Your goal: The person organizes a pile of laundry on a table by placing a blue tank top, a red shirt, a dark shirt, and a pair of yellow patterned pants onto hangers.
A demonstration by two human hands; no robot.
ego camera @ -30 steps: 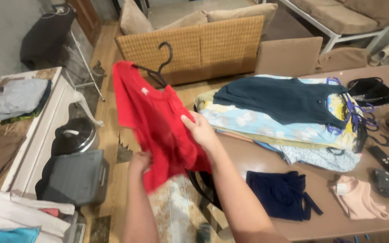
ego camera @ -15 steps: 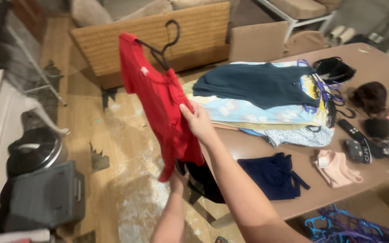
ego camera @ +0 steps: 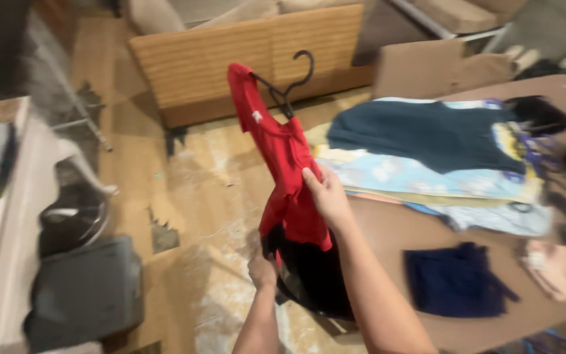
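table [ego camera: 394, 233]: brown | clothes pile [ego camera: 427, 154]: stacked on it | navy garment [ego camera: 456, 282]: lying flat near the edge | wicker panel [ego camera: 230, 56]: beyond, on the floor

Small white label [ego camera: 257, 117] on the red shirt [ego camera: 283, 151], a pale squarish patch against the cloth, up and to the left of the grip of the right hand [ego camera: 327, 193], just below the hanger's neck. Second whitish tag [ego camera: 536, 259], blurred, on the pink garment [ego camera: 558, 274], well apart to the right of the grip and lower.
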